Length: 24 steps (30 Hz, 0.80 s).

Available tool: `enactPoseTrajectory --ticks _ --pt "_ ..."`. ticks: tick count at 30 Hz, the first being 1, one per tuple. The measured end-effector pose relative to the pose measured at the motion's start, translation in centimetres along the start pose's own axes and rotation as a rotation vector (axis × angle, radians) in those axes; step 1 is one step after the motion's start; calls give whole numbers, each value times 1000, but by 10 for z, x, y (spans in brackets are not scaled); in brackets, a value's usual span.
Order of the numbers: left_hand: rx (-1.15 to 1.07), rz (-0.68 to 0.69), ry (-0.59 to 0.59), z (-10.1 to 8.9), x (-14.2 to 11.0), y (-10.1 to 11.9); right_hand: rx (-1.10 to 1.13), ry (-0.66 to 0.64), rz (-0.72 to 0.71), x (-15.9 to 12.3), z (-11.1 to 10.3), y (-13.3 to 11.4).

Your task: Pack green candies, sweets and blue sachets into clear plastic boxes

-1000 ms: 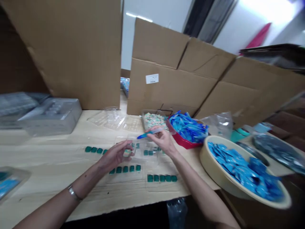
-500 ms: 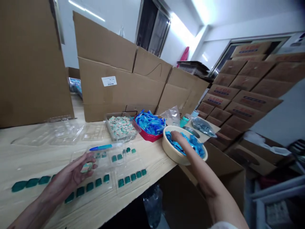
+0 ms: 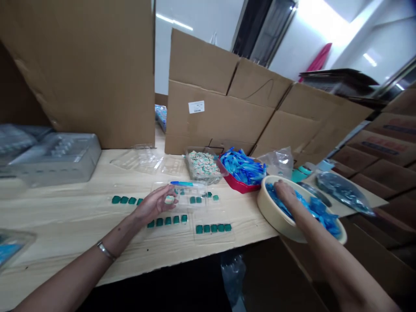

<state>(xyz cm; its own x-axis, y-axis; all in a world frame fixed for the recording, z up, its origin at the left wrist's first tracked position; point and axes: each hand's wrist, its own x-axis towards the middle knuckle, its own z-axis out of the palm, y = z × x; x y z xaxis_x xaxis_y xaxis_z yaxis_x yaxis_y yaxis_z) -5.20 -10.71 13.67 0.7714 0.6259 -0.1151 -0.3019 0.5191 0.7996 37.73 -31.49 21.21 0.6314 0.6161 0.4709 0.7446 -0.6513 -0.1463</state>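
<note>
My left hand [image 3: 157, 200] is over the clear plastic trays, fingers curled around small pale green-and-pink pieces [image 3: 169, 199]. A slim blue pen-shaped piece [image 3: 182, 184] lies on a clear tray just beyond its fingertips. Dark green square pieces [image 3: 168, 221] sit in rows in the clear trays [image 3: 214, 237] beneath and beside this hand. My right hand [image 3: 285, 190] reaches into a cream basin [image 3: 276, 214] of shiny blue packets [image 3: 320, 212]. Its fingertips are down among the packets, so their grip is hidden.
Behind the trays stand a clear box of pale printed pieces [image 3: 204, 164] and a red tray [image 3: 238, 185] heaped with slim blue pieces [image 3: 243, 167]. Stacked clear plastic trays [image 3: 61, 156] are at left. A cardboard wall [image 3: 214, 117] lines the back; the table's front edge runs below.
The view has swung left, bringing the stacked clear trays into sight. My right hand stays in the basin, and my left hand still holds the pale pieces over the trays.
</note>
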Motion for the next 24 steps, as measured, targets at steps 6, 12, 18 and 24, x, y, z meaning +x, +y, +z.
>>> enactPoseTrajectory --ticks 6,12,18,24 --pt "-35 16 17 -1 2 -3 554 22 47 -14 -23 -42" --pt "-14 14 0 2 0 -3 1065 -413 -228 -82 -14 -187" --pt "-19 51 21 1 2 -1 783 -244 -673 -95 3 -228" --pt "-30 242 155 -4 -18 44 733 -31 -538 -58 -5 -218"
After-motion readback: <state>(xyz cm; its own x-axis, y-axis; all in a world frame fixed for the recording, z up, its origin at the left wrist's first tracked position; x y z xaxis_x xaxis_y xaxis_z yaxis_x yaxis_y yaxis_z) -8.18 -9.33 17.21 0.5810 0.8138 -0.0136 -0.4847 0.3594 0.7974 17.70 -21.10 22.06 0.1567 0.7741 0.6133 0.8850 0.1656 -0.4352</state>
